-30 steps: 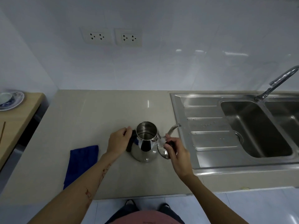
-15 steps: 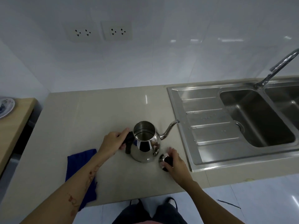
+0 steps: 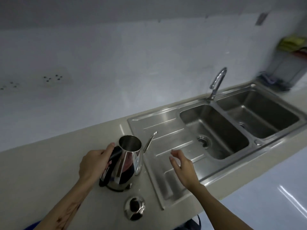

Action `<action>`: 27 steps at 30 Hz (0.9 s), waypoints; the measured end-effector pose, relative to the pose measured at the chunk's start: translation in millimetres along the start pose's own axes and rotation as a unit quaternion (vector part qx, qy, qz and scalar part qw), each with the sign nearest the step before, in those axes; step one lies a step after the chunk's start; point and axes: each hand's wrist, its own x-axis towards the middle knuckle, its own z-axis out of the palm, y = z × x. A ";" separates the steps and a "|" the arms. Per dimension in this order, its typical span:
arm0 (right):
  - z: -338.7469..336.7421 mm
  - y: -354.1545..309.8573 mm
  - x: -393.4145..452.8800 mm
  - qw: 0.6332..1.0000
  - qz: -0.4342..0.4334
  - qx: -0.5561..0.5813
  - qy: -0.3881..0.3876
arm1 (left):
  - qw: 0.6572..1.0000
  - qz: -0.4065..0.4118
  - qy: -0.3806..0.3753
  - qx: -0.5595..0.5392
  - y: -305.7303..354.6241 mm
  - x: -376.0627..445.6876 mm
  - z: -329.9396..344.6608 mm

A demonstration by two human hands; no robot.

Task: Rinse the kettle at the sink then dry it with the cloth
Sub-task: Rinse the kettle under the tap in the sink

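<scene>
A shiny steel kettle [image 3: 127, 165] with a thin curved spout and no lid is raised a little off the beige counter, by the sink's left edge. My left hand [image 3: 94, 161] grips its black handle. The kettle's lid [image 3: 134, 208] lies on the counter in front of it, near the counter's front edge. My right hand [image 3: 182, 168] hovers empty over the draining board [image 3: 166, 143], fingers relaxed. The steel sink [image 3: 214, 130] has two basins and a tap [image 3: 217, 82] behind them. A sliver of blue cloth [image 3: 31, 227] shows at the bottom left edge.
A white tiled wall with sockets [image 3: 53, 78] runs behind the counter [image 3: 49, 163]. At the far right corner stands a dish rack [image 3: 285, 70] holding coloured items. The floor lies below the counter's front edge at the right.
My right hand set the lid down on the counter and let go, then moved right over the draining board. My left hand lifted the kettle. The view swung right toward the sink.
</scene>
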 end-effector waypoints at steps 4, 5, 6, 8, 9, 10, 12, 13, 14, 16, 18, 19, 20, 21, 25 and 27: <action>-67.5 34.7 50.8 1.000 -0.006 0.004 0.029 | 0.999 0.029 0.008 -0.016 77.6 18.1 68.9; -86.2 43.3 64.4 0.999 -0.006 0.009 0.032 | 0.999 0.034 0.007 -0.020 96.8 23.4 89.2; -105.2 51.2 78.4 0.999 -0.006 0.015 0.036 | 0.999 0.040 0.006 -0.024 115.7 28.6 110.0; -142.4 69.0 108.3 0.999 0.000 0.024 0.045 | 0.998 0.055 -0.002 -0.021 149.9 40.1 152.4; -160.9 77.3 123.3 0.998 0.004 0.025 0.050 | 0.998 0.062 -0.009 -0.016 165.3 45.3 173.0; -178.4 86.0 138.3 0.998 0.006 0.023 0.055 | 0.998 0.064 -0.017 -0.014 179.3 50.1 193.1; -209.9 102.5 168.0 0.998 0.005 0.006 0.066 | 0.998 0.058 -0.027 -0.019 203.0 60.1 232.0; -224.4 109.0 182.9 0.998 0.005 -0.004 0.068 | 0.998 0.051 -0.027 -0.020 213.8 65.8 250.2; -237.5 114.1 197.6 0.998 0.005 -0.013 0.067 | 0.998 0.044 -0.028 -0.017 223.4 71.7 267.1; -259.0 128.1 230.4 0.997 0.007 -0.035 0.061 | 0.999 0.028 -0.035 -0.005 241.0 84.8 299.1; -273.8 146.5 265.7 0.996 0.008 -0.059 0.060 | 0.999 0.006 -0.047 -0.004 255.6 98.7 327.7; -279.4 153.9 283.0 0.996 0.011 -0.070 0.055 | 0.998 -0.003 -0.055 -0.005 262.4 105.6 340.2; -284.0 160.2 298.8 0.995 0.011 -0.085 0.045 | 0.998 -0.010 -0.062 -0.005 268.4 112.1 351.9; -287.0 165.7 314.1 0.994 0.010 -0.103 0.028 | 0.998 -0.015 -0.067 -0.003 273.5 118.1 362.5; -289.4 182.3 370.6 0.979 -0.038 -0.192 -0.063 | 0.998 -0.029 -0.061 0.000 286.6 136.8 393.2; -287.9 189.5 395.4 0.966 -0.057 -0.227 -0.106 | 0.998 -0.044 -0.052 -0.018 288.0 144.1 401.7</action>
